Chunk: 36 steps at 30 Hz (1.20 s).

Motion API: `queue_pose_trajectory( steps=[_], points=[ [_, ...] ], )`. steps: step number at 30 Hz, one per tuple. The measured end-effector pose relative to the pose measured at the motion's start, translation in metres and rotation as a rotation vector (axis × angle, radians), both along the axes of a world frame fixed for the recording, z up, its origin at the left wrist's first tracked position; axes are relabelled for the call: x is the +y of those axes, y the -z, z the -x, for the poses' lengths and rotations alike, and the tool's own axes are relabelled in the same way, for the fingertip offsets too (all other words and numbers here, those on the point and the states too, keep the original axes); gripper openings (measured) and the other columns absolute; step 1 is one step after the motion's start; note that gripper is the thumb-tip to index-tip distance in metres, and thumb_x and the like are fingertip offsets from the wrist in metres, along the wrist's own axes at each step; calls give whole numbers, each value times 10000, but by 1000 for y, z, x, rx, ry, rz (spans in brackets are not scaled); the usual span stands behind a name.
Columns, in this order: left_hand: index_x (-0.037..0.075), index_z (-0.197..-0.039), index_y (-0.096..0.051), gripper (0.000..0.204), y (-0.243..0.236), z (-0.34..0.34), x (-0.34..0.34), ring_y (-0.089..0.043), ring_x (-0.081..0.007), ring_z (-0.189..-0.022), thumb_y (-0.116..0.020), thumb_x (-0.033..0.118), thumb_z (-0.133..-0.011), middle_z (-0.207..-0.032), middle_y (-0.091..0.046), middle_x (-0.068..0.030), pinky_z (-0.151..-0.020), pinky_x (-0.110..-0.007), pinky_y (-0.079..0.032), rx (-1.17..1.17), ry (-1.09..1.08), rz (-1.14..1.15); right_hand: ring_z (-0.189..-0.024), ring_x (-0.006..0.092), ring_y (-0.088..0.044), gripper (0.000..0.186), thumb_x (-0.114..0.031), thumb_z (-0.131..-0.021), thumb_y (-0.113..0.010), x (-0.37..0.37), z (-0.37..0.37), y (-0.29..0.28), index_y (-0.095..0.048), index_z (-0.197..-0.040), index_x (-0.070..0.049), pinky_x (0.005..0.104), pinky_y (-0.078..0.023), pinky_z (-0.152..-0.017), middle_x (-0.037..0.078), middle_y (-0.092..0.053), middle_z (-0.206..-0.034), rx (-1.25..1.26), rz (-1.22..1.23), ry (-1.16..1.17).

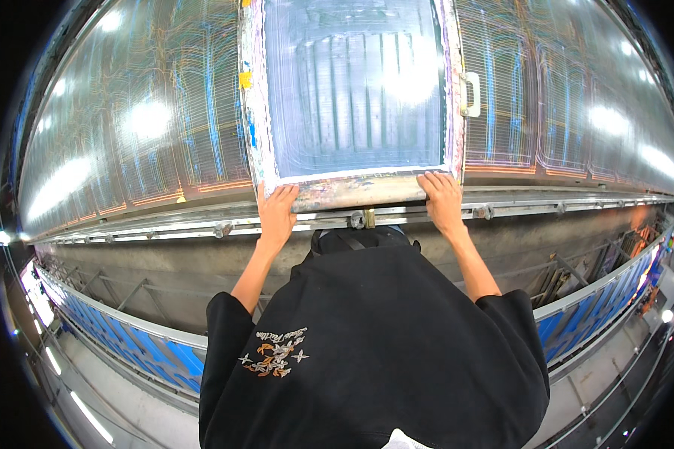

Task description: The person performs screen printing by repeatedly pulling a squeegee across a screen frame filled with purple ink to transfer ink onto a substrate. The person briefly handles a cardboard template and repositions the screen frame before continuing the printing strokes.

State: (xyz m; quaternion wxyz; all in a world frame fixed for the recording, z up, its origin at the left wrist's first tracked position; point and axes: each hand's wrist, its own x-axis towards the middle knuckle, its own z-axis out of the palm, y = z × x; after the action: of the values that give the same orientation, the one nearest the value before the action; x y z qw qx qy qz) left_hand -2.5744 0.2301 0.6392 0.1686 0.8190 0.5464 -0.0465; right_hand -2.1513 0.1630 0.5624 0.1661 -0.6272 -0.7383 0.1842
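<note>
Gripping the near rail of the printing screen frame (352, 191), the left hand (277, 213) and right hand (442, 198) sit near its two corners, fingers curled over the edge, likely to keep it square. It lies flat on the long printing table (127, 150), against the table's near edge; a white handle (470, 95) sits on its right rail.

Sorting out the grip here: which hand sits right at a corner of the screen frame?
The left hand, at the frame's near-left corner; the right hand grips inward of its corner.
</note>
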Motion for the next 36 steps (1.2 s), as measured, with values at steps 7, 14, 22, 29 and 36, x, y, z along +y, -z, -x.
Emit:
queue_pose_trajectory(
  steps=[7, 14, 22, 29, 36],
  points=[
    [94, -1413, -623, 768, 38, -21, 134, -535, -322, -1398, -777, -3, -668, -1433, -638, -97, -1254, -582, -215, 15, 23, -251, -1282, 309, -623, 626, 116, -714, -614, 128, -3, 44, -705, -1296, -95, 519, -401, -1177, 115, -703, -1322, -96, -240, 170],
    [194, -1381, -675, 700, 68, -56, 434, -623, -239, -1295, -744, -2, -713, -1340, -713, -29, -1263, -550, -217, -33, 124, -520, -1183, 306, -667, 448, 38, -786, -673, 426, -60, 68, -739, -1199, -120, 511, -440, -1113, 114, -743, -1176, -57, -462, 142],
    [213, -1194, -794, 356, 18, -82, 610, -717, -375, -896, -799, 326, -856, -949, -773, -170, -856, -473, -563, 211, 61, -169, -924, 385, -735, 353, -242, -872, -772, 579, -120, 26, -757, -1219, -177, 477, -581, -844, 149, -772, -979, -152, -40, -14],
    [199, -1229, -782, 461, 46, -75, 473, -716, -314, -1029, -759, 107, -778, -1073, -790, -89, -1220, -518, -317, 31, 52, -327, -898, 378, -708, 359, -6, -797, -659, 463, -80, 49, -787, -1104, -143, 515, -557, -798, 146, -743, -947, -18, -287, 125],
    [104, -1283, -724, 616, 40, -25, 208, -630, -310, -1255, -730, -1, -677, -1290, -731, -86, -1262, -536, -261, -46, 24, -244, -976, 336, -640, 373, 62, -760, -662, 197, -23, 20, -757, -1083, -98, 459, -509, -871, 105, -712, -1039, 9, -132, 119]
  ],
)
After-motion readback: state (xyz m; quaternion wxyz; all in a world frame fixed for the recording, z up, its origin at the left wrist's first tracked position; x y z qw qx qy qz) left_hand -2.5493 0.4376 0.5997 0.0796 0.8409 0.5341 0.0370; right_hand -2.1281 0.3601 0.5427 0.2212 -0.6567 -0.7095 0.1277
